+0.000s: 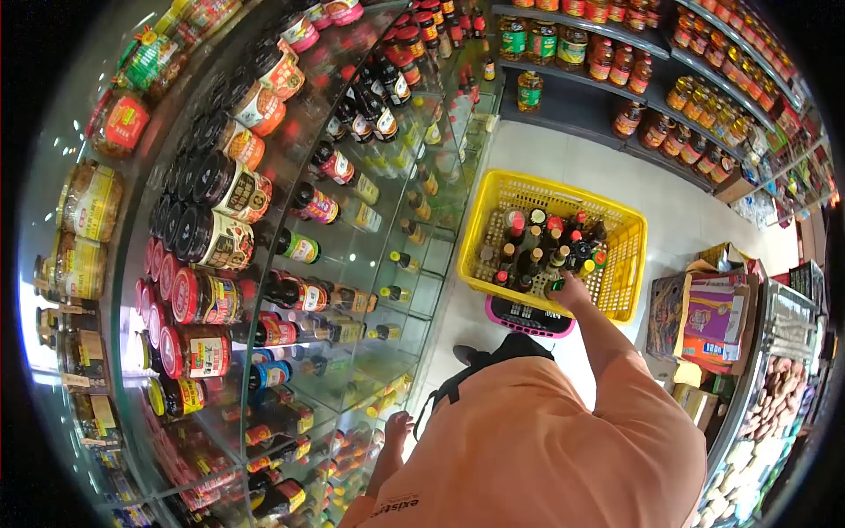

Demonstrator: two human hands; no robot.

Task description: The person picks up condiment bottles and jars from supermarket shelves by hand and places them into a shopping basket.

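My right hand [572, 292] reaches into the yellow plastic basket [550, 183], its fingers closed around a dark bottle [554, 286] with a bit of green on it. Several dark sauce bottles [529, 260] with red, black and pale caps stand upright beside it, grouped toward the basket's near middle. The lower part of the held bottle is hidden among the others. Low by the glass shelves [400, 392], my left hand [399, 429] hangs with loosely bent fingers and nothing visible in it.
Glass shelving with jars [216, 239] and sauce bottles rises on the left. Shelves of oil bottles [572, 46] line the back. A pink-rimmed dark basket [528, 319] sits under the yellow one. Cardboard boxes [704, 312] and a produce bin [779, 396] stand at right.
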